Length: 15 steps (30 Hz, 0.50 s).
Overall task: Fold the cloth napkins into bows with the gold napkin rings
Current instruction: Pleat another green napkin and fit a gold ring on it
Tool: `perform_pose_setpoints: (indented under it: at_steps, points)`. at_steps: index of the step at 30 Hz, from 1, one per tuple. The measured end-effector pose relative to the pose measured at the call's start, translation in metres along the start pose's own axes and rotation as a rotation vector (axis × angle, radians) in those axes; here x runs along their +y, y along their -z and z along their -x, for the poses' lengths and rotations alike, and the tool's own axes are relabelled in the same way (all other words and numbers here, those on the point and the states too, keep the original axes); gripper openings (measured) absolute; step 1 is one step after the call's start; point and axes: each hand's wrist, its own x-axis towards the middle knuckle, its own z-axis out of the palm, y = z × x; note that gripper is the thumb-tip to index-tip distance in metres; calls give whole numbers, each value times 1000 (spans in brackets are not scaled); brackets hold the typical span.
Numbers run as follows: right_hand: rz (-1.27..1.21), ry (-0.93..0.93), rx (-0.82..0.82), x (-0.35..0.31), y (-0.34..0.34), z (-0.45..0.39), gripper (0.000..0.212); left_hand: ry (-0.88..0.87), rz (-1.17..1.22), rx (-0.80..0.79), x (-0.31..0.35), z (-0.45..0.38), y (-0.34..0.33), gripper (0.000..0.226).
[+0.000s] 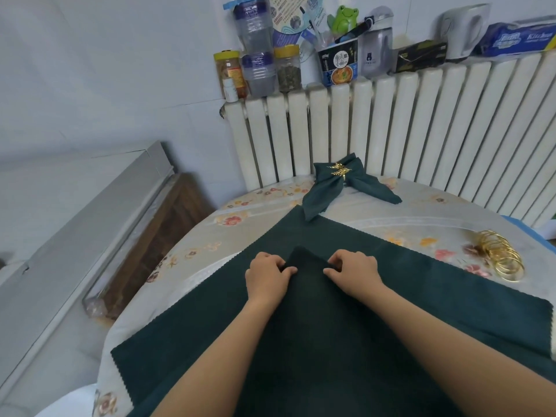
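Radiator (391, 121) behind table (210, 236); finished bow (340, 182), gold rings (499, 254).

1. Two bare forearms are shown entering from the lower edge of the view; no sleeve, cuff or glove is seen on either.
2. The left hand (268, 276) is shown uncovered; no ring, watch or band is visible at its wrist or on its fingers (289, 269).
3. The right hand (354, 270) is likewise shown uncovered, with nothing worn at the wrist.
4. Short, unpainted nails are suggested at the fingertips, though the detail is too fine to be told with certainty.
5. The upper arms and any clothing above the elbows are cut off by the frame.
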Motion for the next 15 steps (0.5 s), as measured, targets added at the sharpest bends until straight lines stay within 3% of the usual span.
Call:
perform_pose_setpoints:
  at_steps: [4, 10, 15]
  points:
    - [85, 5, 69, -2, -6, -14, 26, 5, 17, 5, 0, -16, -11, 23]
    - [12, -15, -16, -6, -9, -23, 35, 121, 194, -135, 3, -31, -4, 39]
    - [-99, -104, -61, -13, -6, -33, 30, 149, 370, -167, 5, -34, -1, 13]
